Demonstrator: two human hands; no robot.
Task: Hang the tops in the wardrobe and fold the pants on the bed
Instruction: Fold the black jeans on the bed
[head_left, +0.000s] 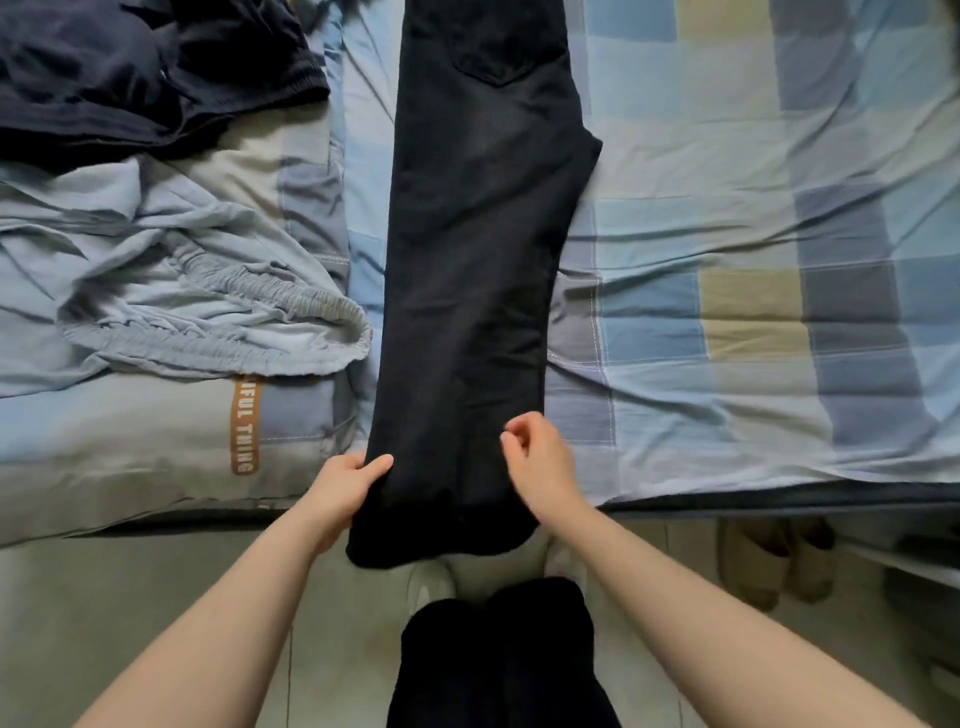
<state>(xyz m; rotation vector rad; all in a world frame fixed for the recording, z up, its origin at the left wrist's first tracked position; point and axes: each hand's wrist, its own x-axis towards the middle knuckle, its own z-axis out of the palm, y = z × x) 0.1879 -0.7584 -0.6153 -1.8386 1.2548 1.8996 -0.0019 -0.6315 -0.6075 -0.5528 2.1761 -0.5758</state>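
Black pants lie lengthwise down the middle of the bed, legs laid one over the other, cuffs hanging over the near edge. My left hand grips the left side of the leg near the cuff, thumb on top. My right hand hovers at the right side of the leg with fingers loosely curled; whether it pinches the cloth is unclear. Light blue pants with an elastic waistband lie crumpled to the left. Dark navy clothes are piled at the far left.
The bed carries a blue, grey and tan checked sheet. A pillow with an orange label lies at the near left. Slippers sit on the floor under the bed edge at right. My dark-clad legs stand close to the bed.
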